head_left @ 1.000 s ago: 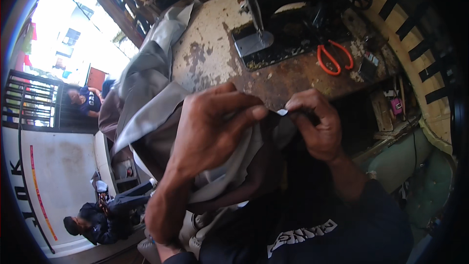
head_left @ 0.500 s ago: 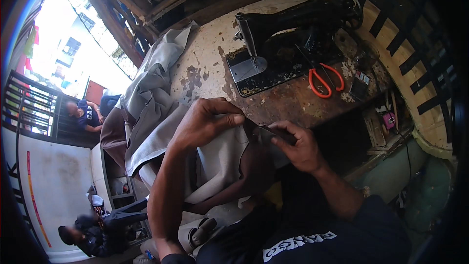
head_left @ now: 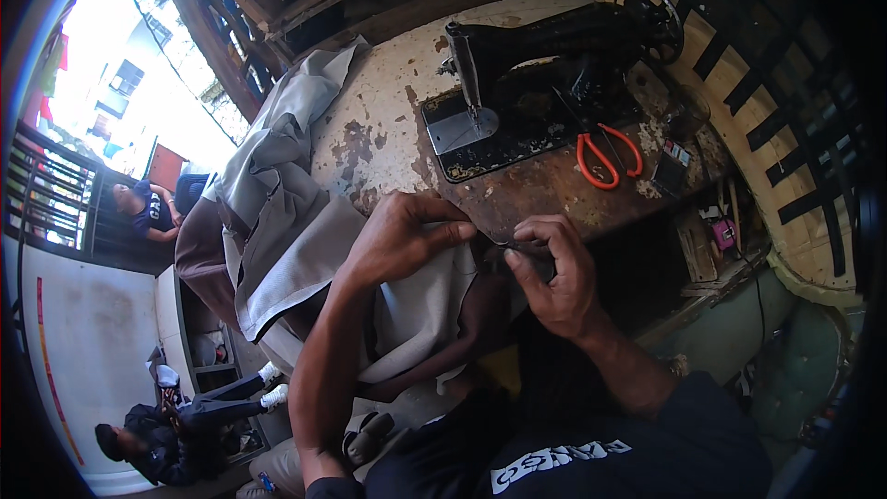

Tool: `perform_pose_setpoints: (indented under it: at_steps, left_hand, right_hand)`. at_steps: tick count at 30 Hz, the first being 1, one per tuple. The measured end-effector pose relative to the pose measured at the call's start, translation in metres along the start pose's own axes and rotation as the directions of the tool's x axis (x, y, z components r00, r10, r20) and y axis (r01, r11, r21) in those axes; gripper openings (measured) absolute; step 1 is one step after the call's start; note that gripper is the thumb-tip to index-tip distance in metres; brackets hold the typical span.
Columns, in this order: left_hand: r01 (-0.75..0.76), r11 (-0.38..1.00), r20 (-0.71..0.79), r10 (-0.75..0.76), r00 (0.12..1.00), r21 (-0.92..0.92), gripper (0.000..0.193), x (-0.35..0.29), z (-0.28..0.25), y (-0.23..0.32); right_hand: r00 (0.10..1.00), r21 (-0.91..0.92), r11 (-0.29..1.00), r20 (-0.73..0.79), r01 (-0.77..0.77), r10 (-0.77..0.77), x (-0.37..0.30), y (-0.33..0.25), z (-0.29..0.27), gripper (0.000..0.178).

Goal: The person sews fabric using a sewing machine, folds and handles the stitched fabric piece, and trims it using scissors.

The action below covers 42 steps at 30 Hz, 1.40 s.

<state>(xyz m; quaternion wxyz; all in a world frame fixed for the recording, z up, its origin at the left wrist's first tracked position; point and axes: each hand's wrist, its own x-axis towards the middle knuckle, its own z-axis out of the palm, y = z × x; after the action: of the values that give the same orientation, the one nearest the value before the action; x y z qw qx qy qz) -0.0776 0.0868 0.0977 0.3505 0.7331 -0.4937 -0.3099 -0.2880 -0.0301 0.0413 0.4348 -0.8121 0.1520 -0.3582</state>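
A large bundle of grey and dark brown fabric spills off the left of the table and over my lap. My left hand is closed, thumb and forefinger pinching the fabric's edge near its brown part. Just right of it, my right hand is closed in a pinch, its fingertips around something small and dark that I cannot make out. A thin dark line runs between the two sets of fingertips. Beyond my hands stands a black sewing machine, apart from the fabric.
Orange-handled scissors lie on the worn table beside the machine. A small dark box sits right of them. A slatted wooden frame stands at the right. Two people sit at the left, one person farther away, another person nearer.
My right fingertips have come away from the dark strip they pinched and now pinch closer to upright. My left hand has shifted slightly right. The view has moved a little.
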Motion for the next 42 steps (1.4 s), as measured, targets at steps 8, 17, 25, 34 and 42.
perform_pose_setpoints:
  at_steps: [8, 17, 25, 34, 42]
  left_hand:
    - [-0.257, 0.934, 0.044, 0.254, 0.966, 0.246, 0.026, -0.002, 0.016, 0.003]
    - [-0.179, 0.984, 0.109, 0.176, 0.978, 0.021, 0.026, 0.010, 0.045, -0.009]
    - [-0.154, 0.985, 0.103, 0.162, 0.981, -0.077, 0.020, 0.011, 0.046, -0.027]
    - [-0.111, 0.980, 0.152, 0.137, 0.979, -0.164, 0.018, 0.011, 0.050, -0.033]
    - [-0.108, 0.964, 0.109, 0.138, 0.984, -0.245, 0.019, 0.014, 0.056, -0.036]
  right_hand:
    - [0.992, 0.021, 0.995, 0.083, -0.100, 0.098, -0.004, 0.011, 0.000, 0.022]
    - [0.986, -0.024, 0.988, 0.067, -0.153, 0.154, -0.004, 0.026, -0.002, 0.022]
    - [0.977, -0.041, 0.988, 0.148, -0.146, 0.150, -0.009, 0.034, -0.003, 0.020]
    - [0.977, 0.003, 0.993, 0.179, -0.114, 0.112, -0.005, 0.023, -0.003, 0.018]
    - [0.937, -0.009, 0.965, 0.235, -0.263, 0.258, -0.010, 0.027, -0.007, 0.027]
